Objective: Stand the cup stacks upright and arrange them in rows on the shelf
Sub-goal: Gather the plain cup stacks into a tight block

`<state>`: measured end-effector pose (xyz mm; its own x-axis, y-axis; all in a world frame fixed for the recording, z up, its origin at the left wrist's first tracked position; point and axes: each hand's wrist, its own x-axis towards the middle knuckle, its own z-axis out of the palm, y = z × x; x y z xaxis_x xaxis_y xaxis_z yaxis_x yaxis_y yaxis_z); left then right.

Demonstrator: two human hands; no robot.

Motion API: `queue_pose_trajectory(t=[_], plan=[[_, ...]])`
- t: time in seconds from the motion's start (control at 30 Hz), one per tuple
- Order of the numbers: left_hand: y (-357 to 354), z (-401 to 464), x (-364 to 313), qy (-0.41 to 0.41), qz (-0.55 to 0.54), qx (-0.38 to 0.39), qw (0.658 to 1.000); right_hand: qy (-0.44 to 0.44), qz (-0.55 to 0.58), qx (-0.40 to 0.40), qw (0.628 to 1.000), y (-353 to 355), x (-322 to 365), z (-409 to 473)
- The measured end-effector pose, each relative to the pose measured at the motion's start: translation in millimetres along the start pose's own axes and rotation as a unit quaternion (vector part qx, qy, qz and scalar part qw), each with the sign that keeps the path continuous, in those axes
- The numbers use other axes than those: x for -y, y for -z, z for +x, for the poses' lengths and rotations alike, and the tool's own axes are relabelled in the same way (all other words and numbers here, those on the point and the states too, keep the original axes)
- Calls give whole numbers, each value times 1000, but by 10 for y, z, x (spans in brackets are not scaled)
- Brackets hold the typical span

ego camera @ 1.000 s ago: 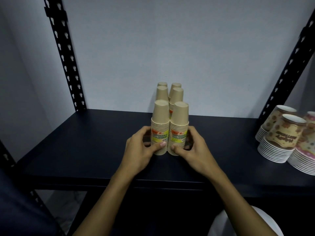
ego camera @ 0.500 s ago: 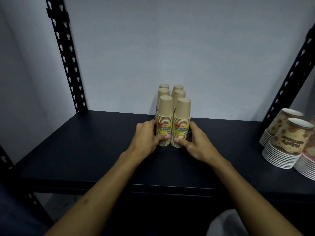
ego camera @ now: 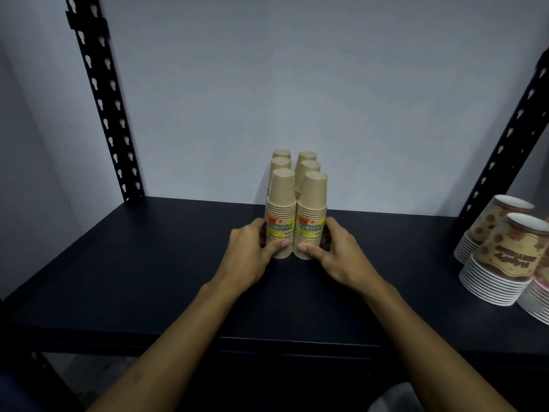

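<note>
since earlier: hands and front stacks sit slightly farther back on the shelf (ego camera: pixel 124 263) | left hand (ego camera: pixel 248 254) clasps front-left stack (ego camera: pixel 280 215), right hand (ego camera: pixel 335 257) clasps front-right stack (ego camera: pixel 310 217) | stacks upright between hands, touching, axes vertical | six tan stacks, two columns of three toward wall | three patterned stacks (ego camera: pixel 502 257) far right

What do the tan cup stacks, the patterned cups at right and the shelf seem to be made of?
Tan cup stacks: probably kraft paper, matte, with thin nested rims; a printed label sits on each front stack.
Patterned cups: probably coated paper, printed walls, white rolled rims.
Shelf: likely painted metal or board, dark and matte; slotted uprights look like steel.
</note>
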<state>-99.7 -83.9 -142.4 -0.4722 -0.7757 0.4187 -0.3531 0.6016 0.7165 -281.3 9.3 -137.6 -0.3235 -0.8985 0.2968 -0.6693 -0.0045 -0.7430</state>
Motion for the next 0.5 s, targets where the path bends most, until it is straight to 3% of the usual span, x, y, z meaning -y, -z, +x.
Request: queue_pose_trajectory(t=[0.5], plan=[[5, -16, 23, 27, -19, -15, 999, 4, 9, -26, 1000, -87, -19, -20]])
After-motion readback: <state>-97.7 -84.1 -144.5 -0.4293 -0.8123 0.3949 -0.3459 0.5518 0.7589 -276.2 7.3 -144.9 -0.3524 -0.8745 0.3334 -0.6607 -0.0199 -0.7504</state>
